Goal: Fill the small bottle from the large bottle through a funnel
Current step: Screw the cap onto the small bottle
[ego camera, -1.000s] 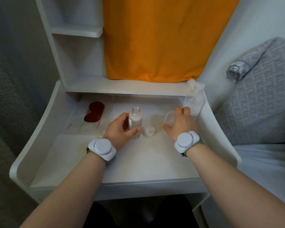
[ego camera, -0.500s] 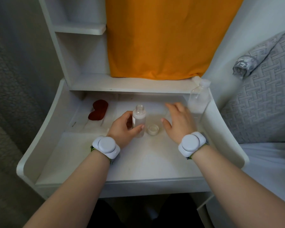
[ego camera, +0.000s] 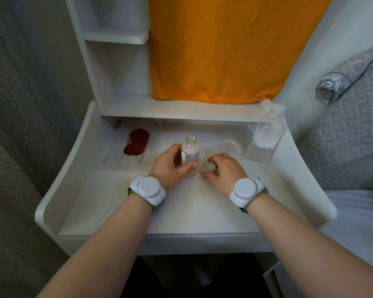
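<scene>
small bottle (ego camera: 190, 159) upright, uncapped, frosted white, left hand (ego camera: 170, 166) gripping

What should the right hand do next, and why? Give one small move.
Probably close the right hand on the small cap and lift it onto the small bottle. The fingers curl around the cap on the desk, the bottle looks nearly full with an open neck, the left hand steadies it, and the funnel lies aside.

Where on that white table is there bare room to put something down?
The near half of the table, behind both wrists, is bare. Crowded: the middle, with the small bottle, cap and both hands; the funnel and large bottle far right.
</scene>
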Demonstrator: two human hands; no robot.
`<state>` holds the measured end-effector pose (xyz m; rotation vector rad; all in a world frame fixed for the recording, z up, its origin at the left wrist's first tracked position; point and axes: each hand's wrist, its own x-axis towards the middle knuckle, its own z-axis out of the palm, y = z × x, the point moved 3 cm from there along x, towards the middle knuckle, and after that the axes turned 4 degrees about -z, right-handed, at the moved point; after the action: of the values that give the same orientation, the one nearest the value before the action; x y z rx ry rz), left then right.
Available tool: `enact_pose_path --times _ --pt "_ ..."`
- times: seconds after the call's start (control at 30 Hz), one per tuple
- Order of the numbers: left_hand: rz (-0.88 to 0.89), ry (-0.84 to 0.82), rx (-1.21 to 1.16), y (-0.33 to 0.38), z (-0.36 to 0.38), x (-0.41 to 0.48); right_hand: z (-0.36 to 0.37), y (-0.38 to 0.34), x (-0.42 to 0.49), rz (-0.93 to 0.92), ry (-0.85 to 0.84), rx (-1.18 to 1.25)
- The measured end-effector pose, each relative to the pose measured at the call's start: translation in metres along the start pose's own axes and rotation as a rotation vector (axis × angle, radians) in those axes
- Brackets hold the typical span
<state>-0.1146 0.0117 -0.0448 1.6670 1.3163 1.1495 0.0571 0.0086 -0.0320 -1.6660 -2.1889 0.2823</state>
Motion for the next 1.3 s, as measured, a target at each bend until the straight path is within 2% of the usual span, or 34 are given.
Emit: enact_pose_path --times 0.23,0.5,0.7,0.9,1.1,1.3 --pt "-0.001 -0.011 -0.014 0.000 0.000 0.000 -0.029 -0.014 -0.006 -0.081 0.240 0.332" --pt "0.009 -0.015 -0.007 0.001 0.000 0.000 -0.060 -0.035 0.000 -0.158 0.178 0.458" --pt "0.016 -0.023 -0.007 0.005 -0.001 -0.003 -0.067 -0.045 0.008 -0.269 0.096 0.288" --pt "0.015 -0.039 0.014 0.006 -0.001 -0.004 -0.081 -0.061 0.018 -0.330 0.035 0.262" --pt "0.007 -0.042 0.023 0.007 -0.001 -0.004 -0.086 -0.076 0.025 -0.452 -0.115 0.112" --pt "0.024 -0.040 0.045 0.006 -0.002 -0.003 -0.090 -0.083 0.028 -0.476 -0.201 0.027"
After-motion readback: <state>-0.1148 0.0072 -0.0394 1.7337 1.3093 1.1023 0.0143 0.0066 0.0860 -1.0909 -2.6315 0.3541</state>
